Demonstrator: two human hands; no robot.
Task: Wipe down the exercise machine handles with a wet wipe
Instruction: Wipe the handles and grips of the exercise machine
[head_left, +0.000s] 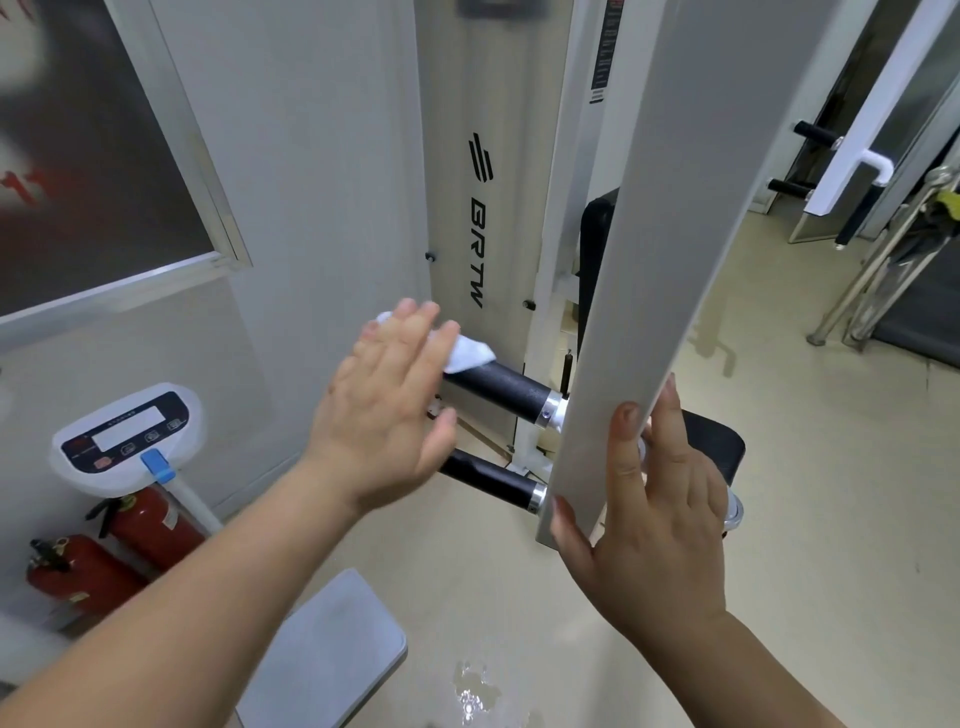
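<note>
Pressing flat with straight, spread fingers, the left hand (384, 410) pins the wipe (470, 353) against the free end of the upper handle (498, 387), a little to the 11 o'clock side of frame centre. I judge the open palm is chosen to spread pressure over the round grip, so the cloth can be wrapped or slid along it. The wipe is a small, crumpled white sheet, soft and bunched, and only its 3 o'clock corner shows past the fingers. The upper handle is a matte black cylinder with a faintly grained grip, running from 10 o'clock down to 4 o'clock into a shiny metal collar (550, 408) where it meets the bar (649, 260). A lower handle (488, 478) of the same make sits at its 6 o'clock, partly behind the left palm and, as far as can be seen, with no cloth on it. The right hand (660, 525), at 4 o'clock, clasps the bar's lower end, thumb and forefinger on the front face and the other fingers round the far edge; this looks like bracing, to stop the swinging arm from giving way under the rubbing. The bar is a flat, smooth, pale grey metal section with square edges. At 8 o'clock stand a scale (124, 436) with a glossy plastic head and two red extinguishers (150, 525) on the pale floor (779, 519). The wiping seems to be in its early part.
</note>
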